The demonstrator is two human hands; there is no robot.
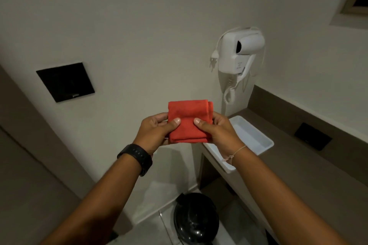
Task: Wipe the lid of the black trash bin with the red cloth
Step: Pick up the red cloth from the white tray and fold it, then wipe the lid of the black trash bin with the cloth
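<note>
Right now I judge myself to be at the preparing step: the red cloth is folded into a thick square pad and I hold it up at chest height in front of the wall, with no wiping begun. My left hand pinches the pad's left edge, thumb flat on the front face and fingers tucked behind. My right hand does the same on the right edge, so both grips are closed on the fabric, neither one loose. The two thumbs sit near each other on the pad but apart.

The black trash bin stands on the floor tiles well below my hands, beside the base of the bench, and its glossy domed lid is shut and shows a few bright glints.

Next, I think, I need to bend down, let one hand take the pad alone, and press its flat face onto the dome. The curved, shiny surface may let the cloth slide, so firm pressure would help.
</note>
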